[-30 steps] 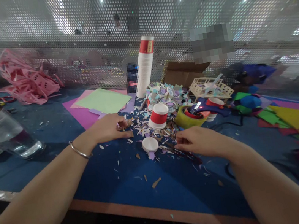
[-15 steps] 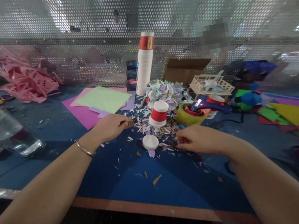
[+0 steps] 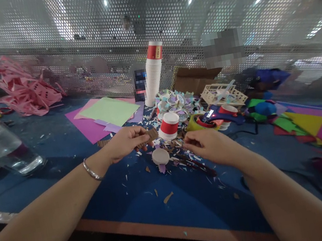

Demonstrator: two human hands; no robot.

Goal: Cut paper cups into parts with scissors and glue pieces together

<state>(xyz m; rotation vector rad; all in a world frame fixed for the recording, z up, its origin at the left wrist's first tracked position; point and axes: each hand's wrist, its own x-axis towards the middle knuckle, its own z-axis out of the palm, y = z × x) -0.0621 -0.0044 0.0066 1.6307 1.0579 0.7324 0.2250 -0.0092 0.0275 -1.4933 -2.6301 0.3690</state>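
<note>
Your left hand is lifted a little above the blue counter, fingers curled and pressed onto a brown cardboard piece — the piece sticks out past your fingertips toward the red-and-white paper cup, which stands upside down just beside it. A metal bangle sits on that wrist.

Your right hand hovers low over the litter of paper scraps, fingers drawn together at the tips; whether they pinch anything you cannot tell from this view. Between your two hands, on the counter, lies a small white round lid, near both hands but touching neither.

Behind the cup is a heap of cut paper rounds, and a tall stack of paper cups leans against the perforated metal screen. Green and purple paper sheets lie flat to the left of the heap, with a pile of pink paper strips further back. A clear glass jar stands at the far left. To the right you have a yellow tape roll, a small wooden lattice piece and coloured felt cut-outs spread over the counter.
</note>
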